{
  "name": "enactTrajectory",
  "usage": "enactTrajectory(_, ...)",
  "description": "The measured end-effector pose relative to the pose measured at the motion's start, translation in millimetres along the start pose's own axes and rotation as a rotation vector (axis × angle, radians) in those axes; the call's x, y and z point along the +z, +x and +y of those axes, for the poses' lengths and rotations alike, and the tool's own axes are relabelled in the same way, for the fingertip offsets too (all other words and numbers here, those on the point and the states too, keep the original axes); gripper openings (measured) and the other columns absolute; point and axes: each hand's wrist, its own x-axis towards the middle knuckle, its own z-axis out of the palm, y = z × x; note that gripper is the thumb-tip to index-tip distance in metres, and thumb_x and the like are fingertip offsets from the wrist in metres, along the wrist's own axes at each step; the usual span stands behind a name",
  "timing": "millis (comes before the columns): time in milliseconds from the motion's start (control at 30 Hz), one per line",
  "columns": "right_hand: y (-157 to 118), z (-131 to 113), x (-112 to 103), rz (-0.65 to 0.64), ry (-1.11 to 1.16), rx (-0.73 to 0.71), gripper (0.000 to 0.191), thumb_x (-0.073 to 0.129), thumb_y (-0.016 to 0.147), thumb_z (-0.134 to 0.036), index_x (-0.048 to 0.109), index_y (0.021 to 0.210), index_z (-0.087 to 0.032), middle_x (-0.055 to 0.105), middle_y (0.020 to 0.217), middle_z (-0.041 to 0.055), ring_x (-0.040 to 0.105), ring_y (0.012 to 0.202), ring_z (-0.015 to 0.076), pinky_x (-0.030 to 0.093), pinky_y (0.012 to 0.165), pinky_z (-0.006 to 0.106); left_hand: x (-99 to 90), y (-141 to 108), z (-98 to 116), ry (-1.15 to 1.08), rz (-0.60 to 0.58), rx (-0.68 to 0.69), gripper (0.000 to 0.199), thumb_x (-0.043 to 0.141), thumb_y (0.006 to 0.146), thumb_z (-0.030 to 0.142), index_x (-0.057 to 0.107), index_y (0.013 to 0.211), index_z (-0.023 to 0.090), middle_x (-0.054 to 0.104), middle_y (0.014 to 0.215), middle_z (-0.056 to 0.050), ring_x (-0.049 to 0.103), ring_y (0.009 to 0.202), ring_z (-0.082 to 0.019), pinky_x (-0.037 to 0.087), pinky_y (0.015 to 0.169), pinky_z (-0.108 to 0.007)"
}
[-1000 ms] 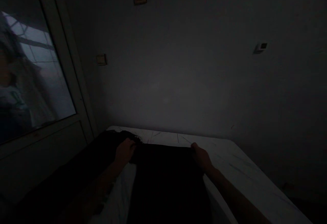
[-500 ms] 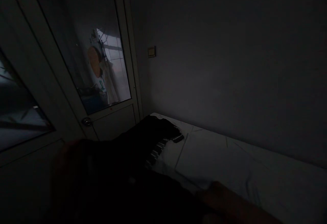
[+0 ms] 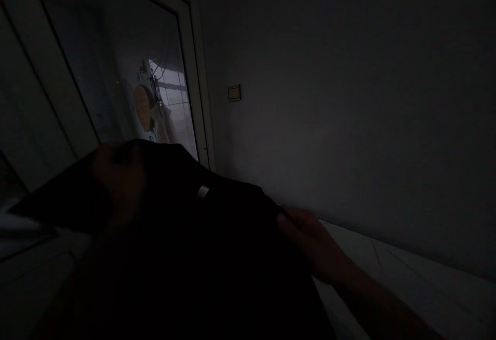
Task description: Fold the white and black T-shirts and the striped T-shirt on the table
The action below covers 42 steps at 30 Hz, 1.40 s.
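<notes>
L hand (image 3: 118,177) & R hand (image 3: 313,239) grip black cloth (image 3: 201,257) above white mattress (image 3: 406,273).

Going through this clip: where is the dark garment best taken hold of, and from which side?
Probably along its raised upper edge, coming from above and outside, as the right hand does at one end of the dark garment. That edge stands clear of the white bed, while the rest falls away below it in shadow. The left hand is too blurred to read.
</notes>
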Motion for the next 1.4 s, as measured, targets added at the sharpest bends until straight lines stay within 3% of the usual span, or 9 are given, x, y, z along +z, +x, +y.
enactTrajectory(167, 138, 69, -58, 0.233, -0.402, 0.029, 0.041, 0.051, 0.094, -0.050, 0.069, 0.085, -0.015, 0.063, 0.071, 0.0017, 0.056, 0.065, 0.0153, 0.042, 0.059, 0.025, 156.8, 6, -18, 0.049, -0.278, -0.055, 0.020, 0.060, 0.089, 0.024, 0.065, 0.103, 0.011, 0.069, 0.107, -0.010, 0.063, 0.107, -0.024, 0.049, 0.102, -0.043)
enactTrajectory(300, 194, 160, -86, 0.439, -0.798, 0.252, 0.028, 0.054, 0.092, -0.031, 0.071, 0.106, -0.014, 0.073, 0.095, 0.0103, 0.066, 0.089, 0.0214, 0.049, 0.081, 0.030, 228.6, -69, -66, 0.074, -0.493, -0.100, 0.059, 0.063, 0.084, 0.024, 0.048, 0.137, 0.004, 0.051, 0.144, -0.023, 0.045, 0.138, -0.031, 0.038, 0.116, -0.045)
enactTrajectory(400, 178, 231, -72, 0.385, -0.985, 0.257, 0.038, 0.056, 0.090, -0.026, 0.066, 0.126, -0.015, 0.069, 0.122, 0.0162, 0.062, 0.116, 0.0271, 0.045, 0.101, 0.035, 222.6, -158, -112, 0.125, -0.886, 0.019, 0.060, 0.052, 0.092, 0.028, 0.041, 0.147, 0.007, 0.045, 0.154, -0.021, 0.037, 0.146, -0.028, 0.029, 0.122, -0.043)
enactTrajectory(533, 115, 302, -18, 0.053, -1.034, 0.061, 0.049, 0.054, 0.095, -0.036, 0.057, 0.142, -0.022, 0.054, 0.148, 0.0132, 0.047, 0.138, 0.0315, 0.035, 0.115, 0.049, 175.2, -269, -155, 0.234, -1.339, 0.203, 0.055, 0.041, 0.100, 0.043, 0.043, 0.152, 0.028, 0.036, 0.163, -0.009, 0.029, 0.152, -0.029, 0.026, 0.122, -0.051)
enactTrajectory(733, 70, 314, 26, -0.167, -1.057, 0.139, 0.058, 0.047, 0.100, -0.048, 0.044, 0.153, -0.026, 0.034, 0.163, 0.0111, 0.023, 0.152, 0.0337, 0.018, 0.122, 0.059, 145.1, -318, -159, 0.423, -1.359, 0.333, 0.058, 0.033, 0.102, 0.052, 0.039, 0.155, 0.029, 0.030, 0.164, -0.009, 0.023, 0.153, -0.033, 0.018, 0.123, -0.059)
enactTrajectory(900, 41, 281, -22, -0.113, -1.024, 0.176, 0.061, 0.047, 0.100, -0.047, 0.040, 0.155, -0.021, 0.038, 0.161, 0.0132, 0.030, 0.150, 0.0307, 0.027, 0.121, 0.050, 148.3, -315, -161, 0.477, -1.324, 0.418, 0.055, 0.040, 0.100, 0.043, 0.045, 0.152, 0.026, 0.034, 0.162, -0.010, 0.028, 0.152, -0.033, 0.022, 0.121, -0.057)
enactTrajectory(1067, -70, 259, -128, 0.145, -1.203, 0.483, 0.054, 0.050, 0.097, -0.034, 0.048, 0.149, -0.018, 0.050, 0.152, 0.0154, 0.042, 0.143, 0.0302, 0.033, 0.117, 0.044, 158.2, -311, -174, 0.446, -1.362, 0.471, 0.044, 0.047, 0.091, 0.028, 0.065, 0.131, 0.030, 0.048, 0.156, -0.006, 0.030, 0.151, -0.034, 0.023, 0.118, -0.064)
enactTrajectory(1200, -172, 248, -197, 0.413, -1.312, 0.884, 0.047, 0.046, 0.099, -0.032, 0.055, 0.142, -0.016, 0.058, 0.143, 0.0167, 0.051, 0.133, 0.0297, 0.043, 0.106, 0.040, 184.0, -318, -125, 0.325, -1.322, 0.374, 0.049, 0.038, 0.094, 0.033, 0.061, 0.135, 0.017, 0.060, 0.143, -0.015, 0.053, 0.135, -0.031, 0.038, 0.113, -0.055)
enactTrajectory(1400, -217, 239, -218, 0.658, -1.213, 1.059, 0.048, 0.049, 0.098, -0.039, 0.056, 0.138, -0.015, 0.066, 0.130, 0.0169, 0.061, 0.121, 0.0272, 0.048, 0.093, 0.032, 232.4, -397, 49, -0.119, -1.482, 0.446, 0.043, 0.045, 0.096, 0.038, 0.061, 0.132, 0.019, 0.064, 0.137, -0.010, 0.056, 0.130, -0.023, 0.038, 0.113, -0.033)
